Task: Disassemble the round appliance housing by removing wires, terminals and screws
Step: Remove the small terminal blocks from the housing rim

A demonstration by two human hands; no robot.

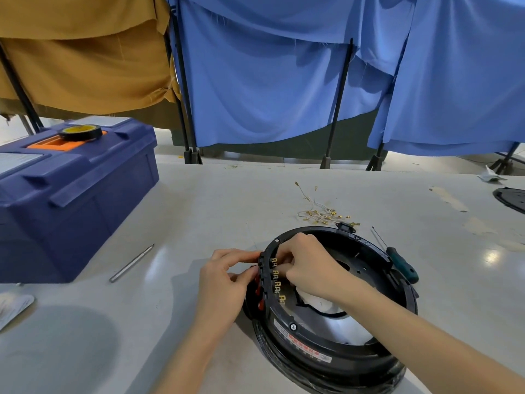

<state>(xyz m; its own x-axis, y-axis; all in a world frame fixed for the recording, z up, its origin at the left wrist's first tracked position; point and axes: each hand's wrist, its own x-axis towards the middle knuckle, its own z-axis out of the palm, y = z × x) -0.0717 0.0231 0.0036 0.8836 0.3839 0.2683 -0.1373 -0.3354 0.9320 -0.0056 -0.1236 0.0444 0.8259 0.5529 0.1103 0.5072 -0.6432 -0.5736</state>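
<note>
A round black appliance housing [341,356] lies open side up on the grey table. Brass terminals [277,282] stand in a row along the inside of its left rim. My right hand [306,265] reaches inside the rim and pinches at the upper terminals. My left hand [227,282] grips the outside of the rim beside red switch parts [259,291]. A pile of loose white wires with brass terminals [324,213] lies behind the housing. A green-handled screwdriver [397,258] rests against the housing's right rim.
A blue toolbox [71,194] with a roll of black tape [80,132] on top stands at the left. A metal rod [132,263] lies before it. A black disc [511,198] sits at the far right edge. Blue and tan curtains hang behind.
</note>
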